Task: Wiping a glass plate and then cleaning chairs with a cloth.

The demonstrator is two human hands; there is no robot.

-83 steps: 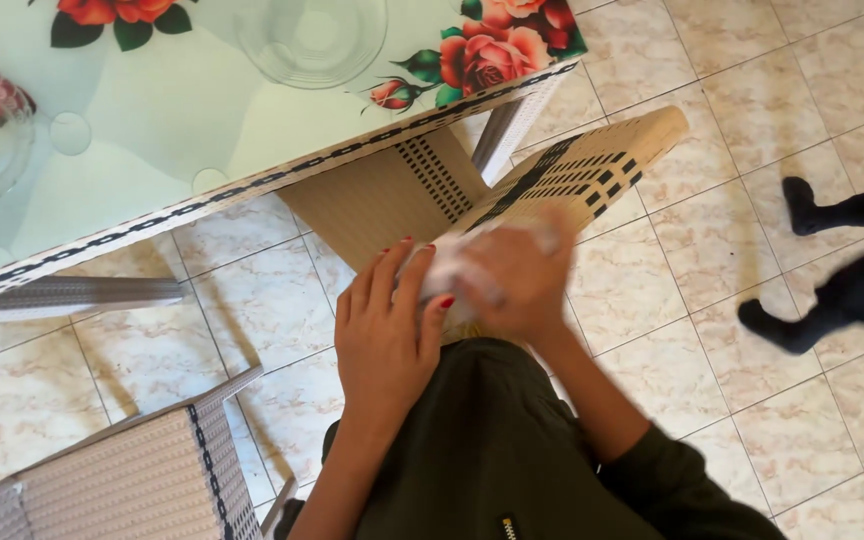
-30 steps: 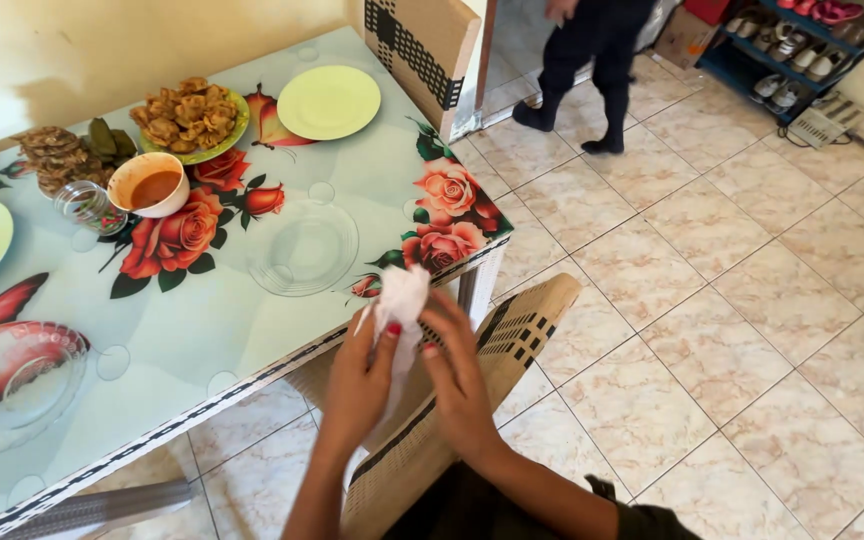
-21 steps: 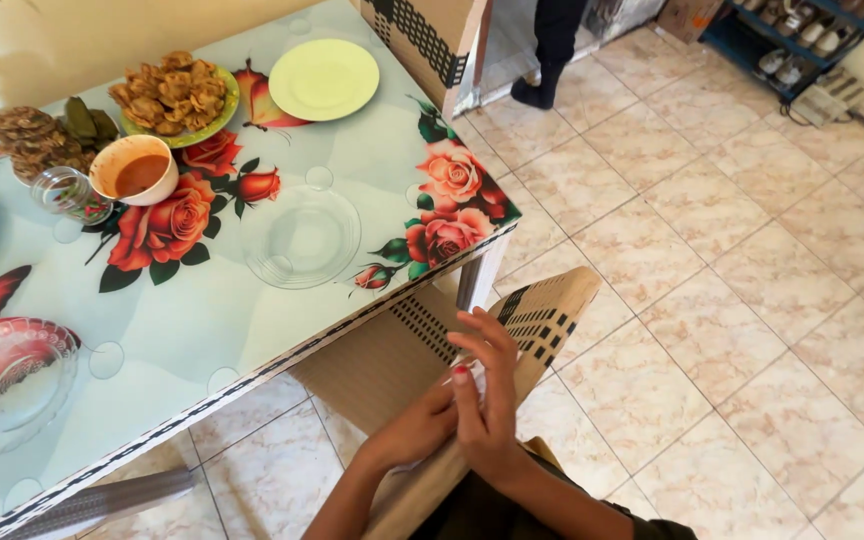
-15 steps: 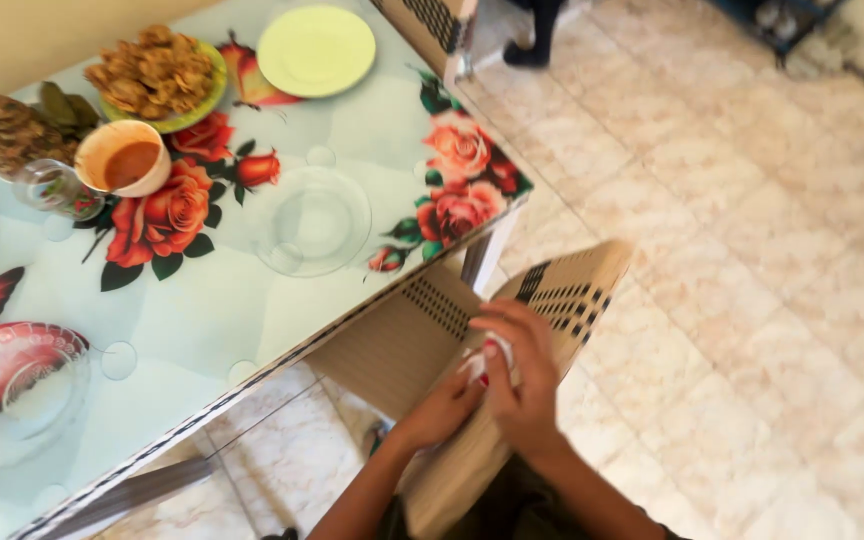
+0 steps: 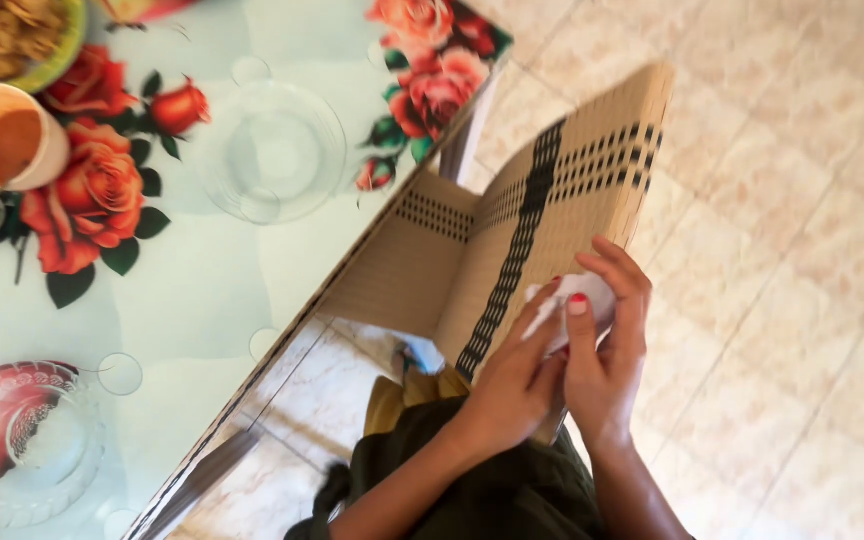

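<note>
Both hands meet in front of the person's lap, over a small crumpled white piece of paper or tissue (image 5: 580, 305). The right hand (image 5: 607, 345) curls around it, fingers bent over the top and the red-nailed thumb pressed against its near side, so the white wad is pinched in a closed grip. The left hand (image 5: 512, 385) lies just beside and partly under the right, its fingers folded up against the same white wad and touching it; how firmly it grips cannot be told. The hands and the wad sit right against the back of a tan woven chair with rows of black checks (image 5: 552, 215), which is tucked under the edge of a glass-topped table with a pale green cloth printed with red roses (image 5: 202, 290). On the table, well apart from the hands, stand a clear glass plate (image 5: 270, 150), a white bowl of orange-brown sauce (image 5: 2, 140) and another clear glass dish (image 5: 47, 450) near the lower left. Pale beige floor tiles (image 5: 802, 250) fill the right side.
</note>
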